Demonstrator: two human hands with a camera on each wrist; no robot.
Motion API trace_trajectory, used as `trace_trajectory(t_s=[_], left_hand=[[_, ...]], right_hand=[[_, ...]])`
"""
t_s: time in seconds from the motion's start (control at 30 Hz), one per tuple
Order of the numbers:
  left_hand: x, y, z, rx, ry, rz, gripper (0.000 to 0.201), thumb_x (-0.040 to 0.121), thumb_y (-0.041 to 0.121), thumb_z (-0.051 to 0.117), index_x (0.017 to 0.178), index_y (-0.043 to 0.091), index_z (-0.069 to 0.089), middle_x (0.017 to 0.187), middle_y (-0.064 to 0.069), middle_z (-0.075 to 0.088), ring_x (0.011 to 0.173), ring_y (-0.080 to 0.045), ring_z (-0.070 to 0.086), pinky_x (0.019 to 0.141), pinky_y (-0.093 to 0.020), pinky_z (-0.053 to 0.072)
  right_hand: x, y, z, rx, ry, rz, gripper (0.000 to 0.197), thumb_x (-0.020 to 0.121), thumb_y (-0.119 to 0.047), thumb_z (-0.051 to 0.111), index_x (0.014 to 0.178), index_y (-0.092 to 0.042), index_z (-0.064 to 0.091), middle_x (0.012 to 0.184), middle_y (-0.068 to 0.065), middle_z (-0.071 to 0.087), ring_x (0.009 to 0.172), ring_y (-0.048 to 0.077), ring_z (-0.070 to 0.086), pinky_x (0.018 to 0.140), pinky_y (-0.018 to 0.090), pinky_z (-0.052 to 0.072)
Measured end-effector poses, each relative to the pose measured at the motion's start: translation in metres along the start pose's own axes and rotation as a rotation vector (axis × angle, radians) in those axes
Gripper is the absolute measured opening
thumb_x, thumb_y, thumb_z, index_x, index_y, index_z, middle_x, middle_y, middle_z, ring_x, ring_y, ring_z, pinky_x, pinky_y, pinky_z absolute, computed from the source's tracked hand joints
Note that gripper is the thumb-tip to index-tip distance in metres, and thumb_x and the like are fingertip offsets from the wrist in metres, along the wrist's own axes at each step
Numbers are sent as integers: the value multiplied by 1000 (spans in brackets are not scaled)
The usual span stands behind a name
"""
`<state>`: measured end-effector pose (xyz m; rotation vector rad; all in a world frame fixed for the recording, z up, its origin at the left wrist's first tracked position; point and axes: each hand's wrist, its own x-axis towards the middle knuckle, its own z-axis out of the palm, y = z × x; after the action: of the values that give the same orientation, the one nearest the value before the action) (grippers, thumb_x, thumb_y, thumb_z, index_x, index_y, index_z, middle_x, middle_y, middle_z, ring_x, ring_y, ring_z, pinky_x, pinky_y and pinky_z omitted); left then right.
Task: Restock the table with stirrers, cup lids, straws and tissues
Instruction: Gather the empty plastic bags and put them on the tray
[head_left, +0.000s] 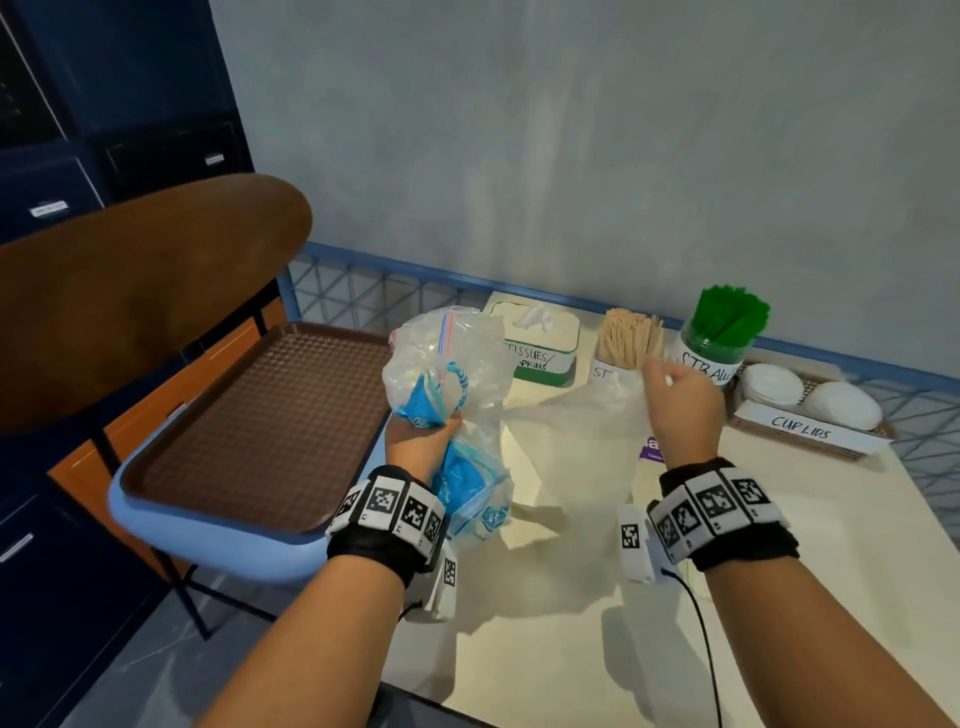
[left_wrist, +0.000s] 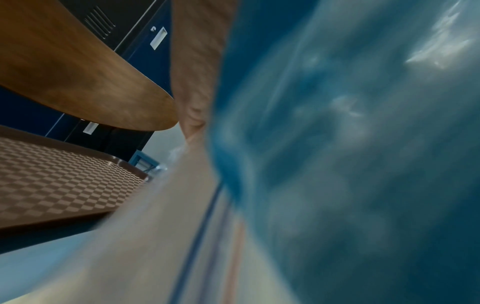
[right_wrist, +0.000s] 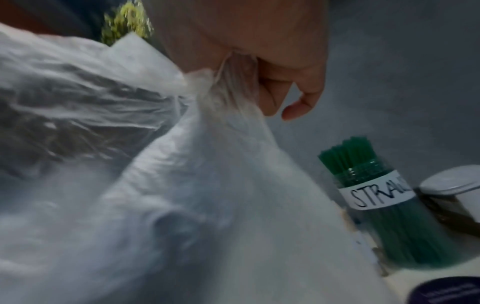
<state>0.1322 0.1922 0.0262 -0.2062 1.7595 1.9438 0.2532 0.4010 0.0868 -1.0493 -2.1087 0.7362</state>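
The person stands at a cream-topped table (head_left: 779, 545) set against a grey wall, both wrists strapped with black bands carrying black-and-white marker squares.

The left hand (head_left: 421, 441) is raised just left of the table's near-left part, fingers closed round a crumpled bundle of clear zip bags with blue packaging inside (head_left: 447, 374); the bundle sticks up above the fist and hangs below it too. In the left wrist view the blue wrapping (left_wrist: 350, 144) fills most of the frame, blurred.

The right hand (head_left: 683, 400) is over the middle of the table, its fingers curled and gathering the top of a thin translucent white plastic bag (head_left: 576, 447), which drapes down onto the tabletop. The right wrist view shows the bag's neck (right_wrist: 228, 86) bunched in the grip, the little finger loosely bent beside it.

Along the table's far edge, from left to right: a white-and-green box with a tissue poking out, labelled TISSUES/NAPKINS (head_left: 537, 340); a holder of pale wooden stirrers (head_left: 628, 338), standing upright; a clear jar packed with green straws (head_left: 719, 332), labelled STRAWS; and at the far right a brown tray labelled CUP LIDS holding two stacks of white round lids (head_left: 810, 400).

Left of the table, a brown textured serving tray (head_left: 249, 421) lies on the light blue seat of a chair with a curved wooden back (head_left: 145, 291).
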Motion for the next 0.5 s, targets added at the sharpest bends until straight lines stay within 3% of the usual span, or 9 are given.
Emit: trace_trajectory(t_s=[0.07,0.1,0.2,0.3,0.37,0.43,0.5], left_hand=[[-3,1,5,9,1,29,42,77,20,74,116,16,58,117,-11,65,106,-28,63,98,-47,48],[-4,1,8,5,-5,60,40,78,18,73,115,17,58,118,-10,64,107,-28,62,98,-47,48],[-12,6,16,-30,-26,123,35,82,8,69,112,17,56,115,-6,63,106,-26,61,98,-45,48],[-18,8,22,-88,-50,96,33,83,5,66,113,14,56,110,-6,62,104,-26,60,97,-44,48],[-22,10,22,-123,-70,53,44,77,17,70,118,12,56,117,-8,64,106,-27,62,97,-45,48],[-24,12,18,-180,-158,21,60,71,34,74,123,12,54,116,-13,65,103,-28,63,95,-45,49],[-33,16,15,-184,-266,22,51,77,39,69,118,12,55,107,-13,67,96,-26,64,87,-41,53]], right_hand=[[1,-12,-4,237,28,-25,40,93,-38,49,69,-6,56,66,14,49,66,23,43,64,33,37],[-2,-19,-4,335,0,-44,40,92,-40,50,70,-7,53,68,11,47,67,21,42,64,33,37],[-24,-41,2,526,-263,-133,26,91,-32,56,95,-7,60,97,11,58,86,22,54,77,37,48],[-49,-51,18,450,-524,-245,30,88,-28,60,110,-7,60,123,-4,50,108,14,52,93,28,47],[-59,-50,28,362,-562,-317,23,86,-21,64,99,-3,64,121,-4,50,108,8,49,92,17,40],[-66,-48,36,326,-546,-373,10,83,-13,66,83,-5,62,114,3,57,101,10,52,85,14,39],[-73,-48,40,302,-582,-380,13,82,-11,67,95,-10,64,107,3,61,96,12,55,81,14,43]])
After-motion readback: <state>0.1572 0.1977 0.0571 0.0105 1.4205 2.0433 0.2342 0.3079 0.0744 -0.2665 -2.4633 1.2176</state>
